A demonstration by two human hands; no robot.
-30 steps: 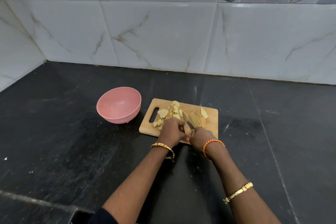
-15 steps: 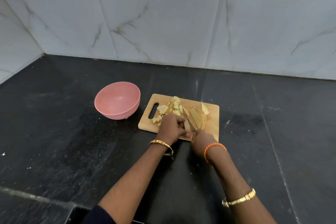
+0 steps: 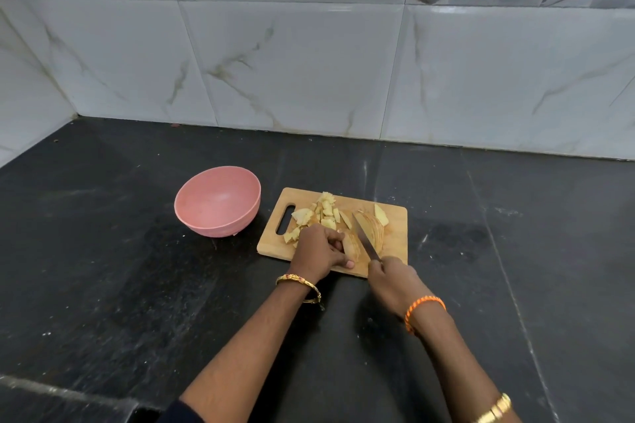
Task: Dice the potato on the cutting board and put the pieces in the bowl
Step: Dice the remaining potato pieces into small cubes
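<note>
A wooden cutting board [image 3: 395, 244] lies on the black counter. On its left half sits a heap of diced potato pieces [image 3: 319, 215]. My left hand [image 3: 318, 251] grips a stack of potato slices [image 3: 351, 245] near the board's front edge. Right of it, my right hand [image 3: 395, 280] holds a knife [image 3: 366, 237] by the handle, blade pointing away over the board between that stack and a second fan of slices [image 3: 372, 228]. One loose wedge [image 3: 380, 215] lies at the back right. The pink bowl [image 3: 217, 200] stands left of the board with nothing visible inside.
The black stone counter [image 3: 103, 285] stretches around the board on all sides. A white marble-tiled wall [image 3: 309, 62] closes the back and the left corner.
The knife blade has lifted off the slices and shifted slightly right. My right hand has drawn back toward me. My left hand still grips the same stack.
</note>
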